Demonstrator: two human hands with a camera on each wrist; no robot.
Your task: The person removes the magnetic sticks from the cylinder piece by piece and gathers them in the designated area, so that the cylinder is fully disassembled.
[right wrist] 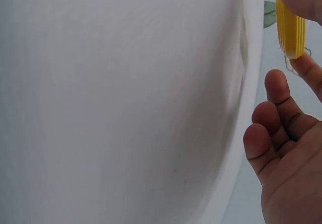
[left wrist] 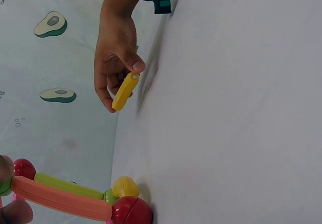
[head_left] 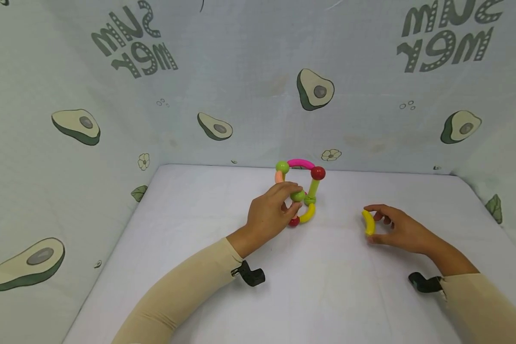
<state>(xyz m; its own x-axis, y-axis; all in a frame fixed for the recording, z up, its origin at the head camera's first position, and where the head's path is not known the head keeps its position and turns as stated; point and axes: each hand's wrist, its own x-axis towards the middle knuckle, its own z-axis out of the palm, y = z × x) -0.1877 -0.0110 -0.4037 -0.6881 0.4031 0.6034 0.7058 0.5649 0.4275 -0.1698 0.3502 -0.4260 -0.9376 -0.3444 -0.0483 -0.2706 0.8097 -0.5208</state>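
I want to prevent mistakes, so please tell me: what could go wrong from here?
The yellow curved piece may slip, since the right hand pinches it only by its ends.
The joined colourful frame might tilt or come apart, as the left hand grips it at one green ball.
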